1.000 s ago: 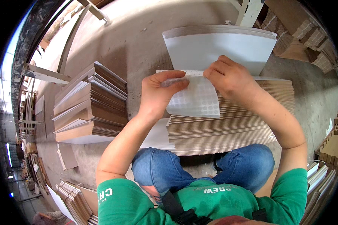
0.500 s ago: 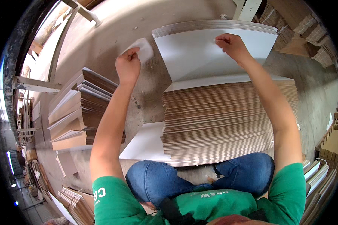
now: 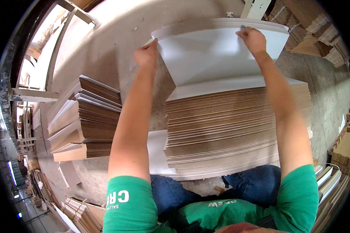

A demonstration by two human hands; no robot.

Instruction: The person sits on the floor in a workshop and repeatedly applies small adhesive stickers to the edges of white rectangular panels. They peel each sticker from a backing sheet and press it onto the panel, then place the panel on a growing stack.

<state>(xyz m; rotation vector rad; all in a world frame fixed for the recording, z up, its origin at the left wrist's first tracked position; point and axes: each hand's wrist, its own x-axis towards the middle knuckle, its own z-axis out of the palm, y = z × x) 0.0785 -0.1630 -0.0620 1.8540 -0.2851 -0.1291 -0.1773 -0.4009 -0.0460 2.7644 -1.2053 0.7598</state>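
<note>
A thick stack of cardboard sheets (image 3: 221, 128) stands on edge in front of my knees, brown edges upward. Beyond it, a white cardboard sheet (image 3: 206, 58) leans away from me, with several more sheet edges along its far top. At the near left corner of that top, the fingers of my left hand (image 3: 146, 55) are closed on the white sheet's corner. My right hand (image 3: 254, 40) is closed in a pinch near the top edge, right of the middle; what lies between its fingertips, if anything, is too small to make out.
A fanned pile of cardboard (image 3: 83, 120) stands on the floor at the left. Another white sheet (image 3: 159, 153) lies beside the stack's near left side. A pale post (image 3: 255, 9) rises behind the leaning sheets. Bundled cardboard (image 3: 315, 35) fills the far right.
My left hand has moved right to the leaning sheet's corner; the loose white piece by it is no longer seen apart. My right hand has shifted slightly right and up toward the top edge.
</note>
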